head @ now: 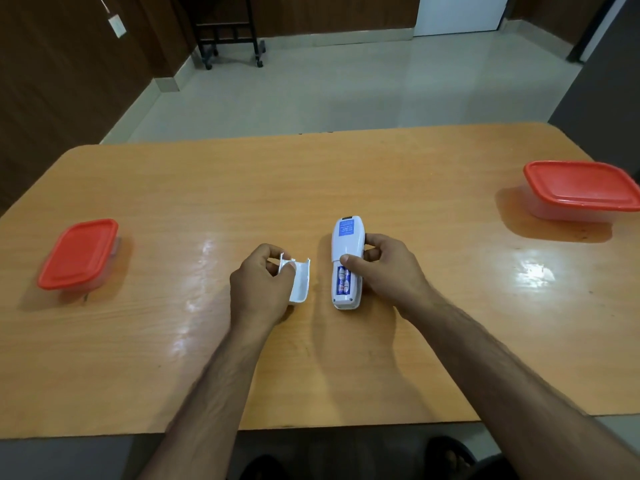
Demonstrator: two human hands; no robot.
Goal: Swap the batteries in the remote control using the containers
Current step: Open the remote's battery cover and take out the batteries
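Big wooden surface (346,174), mostly bare. Two red-lidded tubs (79,252) well apart: one out at 9 o'clock, the other (580,188) at 2 o'clock, both lids on. Remote (347,263) dead centre, face down, pinned by the right hand (384,268) wrapped round its side, thumb at the bay edge. Left hand (261,282) just beside at 9 o'clock, pinching the popped-off cover (300,280). Batteries (343,280) sitting exposed in the bay. Probably prying next. Risks: spring flicking a cell off across that glossy top, or mixing old and new with both tubs looking identical.
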